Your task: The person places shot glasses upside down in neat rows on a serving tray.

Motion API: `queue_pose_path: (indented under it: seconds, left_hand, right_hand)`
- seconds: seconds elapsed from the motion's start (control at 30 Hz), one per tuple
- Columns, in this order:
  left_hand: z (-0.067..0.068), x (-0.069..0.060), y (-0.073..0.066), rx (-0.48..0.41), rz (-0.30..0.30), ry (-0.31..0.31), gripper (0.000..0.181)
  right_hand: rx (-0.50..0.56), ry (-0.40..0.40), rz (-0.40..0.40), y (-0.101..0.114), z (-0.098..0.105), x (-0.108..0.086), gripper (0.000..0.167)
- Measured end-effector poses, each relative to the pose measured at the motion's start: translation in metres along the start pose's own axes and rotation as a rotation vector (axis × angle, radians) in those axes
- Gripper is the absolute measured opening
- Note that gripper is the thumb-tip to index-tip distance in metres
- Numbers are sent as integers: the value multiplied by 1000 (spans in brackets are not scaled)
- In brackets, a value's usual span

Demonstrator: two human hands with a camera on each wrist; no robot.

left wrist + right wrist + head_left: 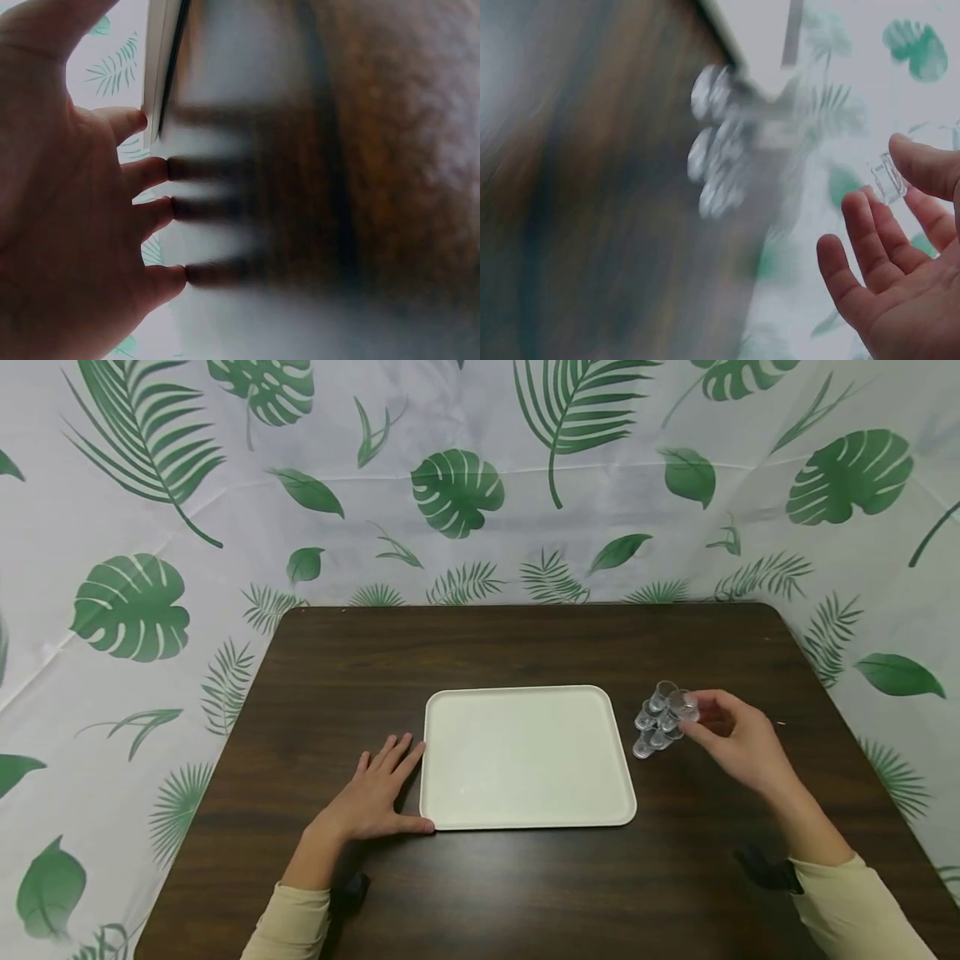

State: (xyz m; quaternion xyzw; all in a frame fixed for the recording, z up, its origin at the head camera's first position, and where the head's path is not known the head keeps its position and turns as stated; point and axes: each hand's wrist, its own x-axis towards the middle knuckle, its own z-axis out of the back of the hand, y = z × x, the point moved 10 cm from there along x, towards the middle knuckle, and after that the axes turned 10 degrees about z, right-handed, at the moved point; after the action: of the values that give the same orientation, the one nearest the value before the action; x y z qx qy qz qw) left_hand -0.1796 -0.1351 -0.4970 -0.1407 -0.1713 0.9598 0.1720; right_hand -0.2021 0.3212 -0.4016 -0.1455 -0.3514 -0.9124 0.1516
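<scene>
My right hand (742, 745) pinches a small clear shot glass (887, 180) between thumb and fingers, above and beside a cluster of similar clear shot glasses (654, 731). The cluster stands on the table just right of a white rectangular tray (525, 760), and it looks blurred in the right wrist view. Nothing lies on the tray. My left hand (367, 797) has its fingers spread, with the thumb and index finger touching the tray's left edge. In the left wrist view the other fingertips (156, 214) rest on the tabletop.
A dark wood table (480, 893) bears the tray and the glasses. Behind it and along both sides hangs a white cloth (360, 527) printed with green leaves. A dark band with a device (765, 868) sits at my right wrist.
</scene>
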Motion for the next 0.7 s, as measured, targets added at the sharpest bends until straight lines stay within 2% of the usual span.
queue_pose_path:
  seconds: [0.17, 0.43, 0.57, 0.7]
  left_hand:
    - [1, 0, -1, -5, 4, 7, 117]
    - [4, -1, 0, -20, 1, -9, 116]
    - [5, -1, -1, -19, -5, -18, 116]
    - [3, 0, -1, -17, 1, -9, 116]
  right_hand:
    - [-1, 85, 103, 45, -33, 20, 33]
    - [102, 271, 198, 116, -123, 40, 29]
    - [143, 325, 221, 135, -166, 46, 28]
    - [145, 345, 242, 148, -195, 50, 26]
